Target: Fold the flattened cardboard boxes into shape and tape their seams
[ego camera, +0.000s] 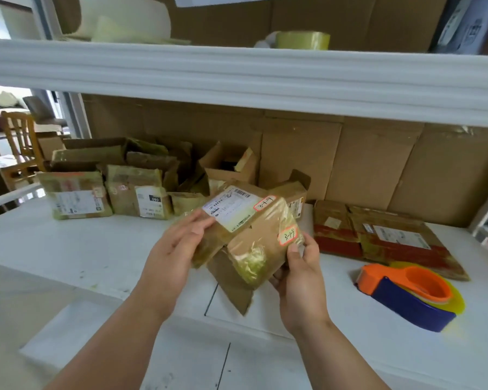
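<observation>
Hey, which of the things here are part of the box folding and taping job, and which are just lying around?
Part of the job:
- cardboard box held in the left hand and right hand
- flattened boxes on the table
- folded boxes at the back
- tape dispenser

Just lying about:
- tape roll on the shelf
- wooden chair
</observation>
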